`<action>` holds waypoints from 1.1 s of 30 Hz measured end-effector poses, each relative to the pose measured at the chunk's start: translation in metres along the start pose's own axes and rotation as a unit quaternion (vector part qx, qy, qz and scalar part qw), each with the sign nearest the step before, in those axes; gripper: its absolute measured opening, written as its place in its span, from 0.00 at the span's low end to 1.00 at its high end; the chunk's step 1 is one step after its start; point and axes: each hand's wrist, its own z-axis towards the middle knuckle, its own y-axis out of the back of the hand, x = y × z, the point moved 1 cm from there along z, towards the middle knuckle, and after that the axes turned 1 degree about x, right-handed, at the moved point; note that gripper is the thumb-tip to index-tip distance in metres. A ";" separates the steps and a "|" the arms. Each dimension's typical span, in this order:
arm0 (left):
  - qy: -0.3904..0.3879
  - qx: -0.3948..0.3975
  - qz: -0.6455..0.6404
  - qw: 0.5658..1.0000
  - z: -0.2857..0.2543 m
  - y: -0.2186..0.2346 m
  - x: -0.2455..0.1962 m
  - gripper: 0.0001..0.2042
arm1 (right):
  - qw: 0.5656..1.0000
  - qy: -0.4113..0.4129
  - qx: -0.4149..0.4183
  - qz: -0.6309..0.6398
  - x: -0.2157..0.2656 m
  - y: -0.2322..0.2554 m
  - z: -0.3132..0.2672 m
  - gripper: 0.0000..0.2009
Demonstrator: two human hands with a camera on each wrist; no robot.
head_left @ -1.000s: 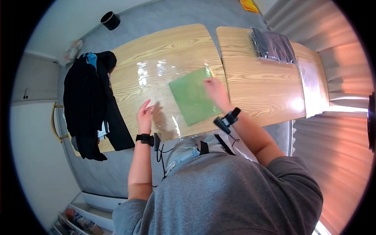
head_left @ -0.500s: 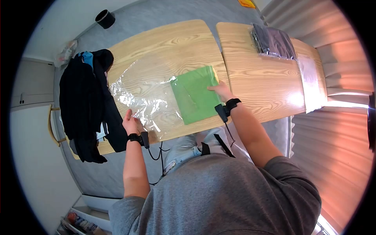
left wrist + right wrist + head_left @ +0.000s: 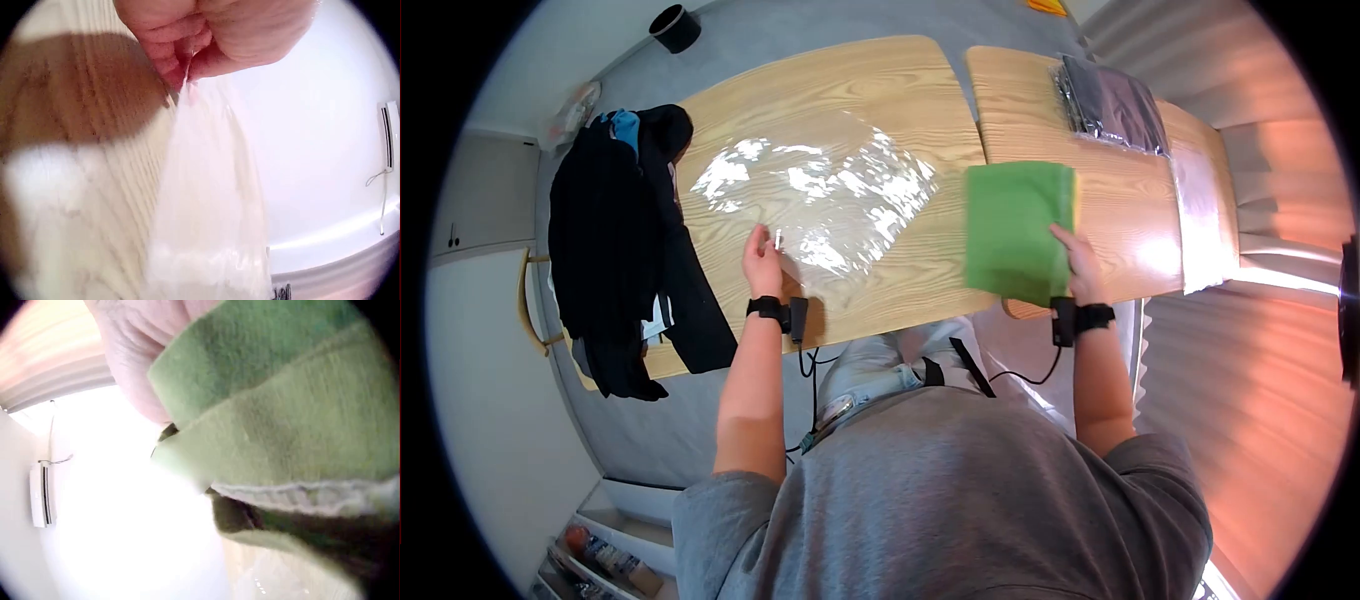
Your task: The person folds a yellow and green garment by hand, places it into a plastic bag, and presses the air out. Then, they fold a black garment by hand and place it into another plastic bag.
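My left hand [image 3: 762,262] pinches the edge of a clear plastic bag [image 3: 840,200], its thumb and fingers closed on the film in the left wrist view. The bag spreads over the left table, shiny and wrinkled, and hangs as a thin sheet [image 3: 206,206] below the fingertips. My right hand [image 3: 1083,268] grips the right edge of a folded green cloth [image 3: 1018,225], held over the gap and front of the right table. Up close in the right wrist view, the cloth shows stacked folds [image 3: 269,425] and a pale seam [image 3: 312,495]; the gripping fingers are mostly hidden behind it.
Dark clothes [image 3: 625,230] lie in a pile on the left end of the left table [image 3: 850,75]. A dark folded garment in clear plastic [image 3: 1112,105] sits at the back of the right table [image 3: 1000,85], with another clear bag [image 3: 1200,215] at its right end.
The green cloth has moved right, off the clear bag, carried by my right hand. My left hand went left, then back slightly right and forward with the bag's edge.
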 end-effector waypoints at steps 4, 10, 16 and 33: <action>0.010 0.027 -0.015 0.999 -0.014 -0.016 0.021 0.22 | 0.997 0.060 -0.030 0.035 0.013 0.021 -0.012 0.19; -0.062 0.028 0.018 0.998 -0.022 -0.043 -0.015 0.21 | 0.982 0.093 -0.094 0.136 0.044 0.005 -0.050 0.22; -0.350 0.184 0.406 0.824 -0.101 -0.063 -0.051 0.18 | 0.981 0.137 -0.053 0.129 0.037 -0.014 -0.060 0.20; -0.383 0.241 0.504 0.736 -0.116 -0.074 -0.033 0.26 | 0.995 0.055 0.016 0.087 0.016 -0.055 -0.092 0.18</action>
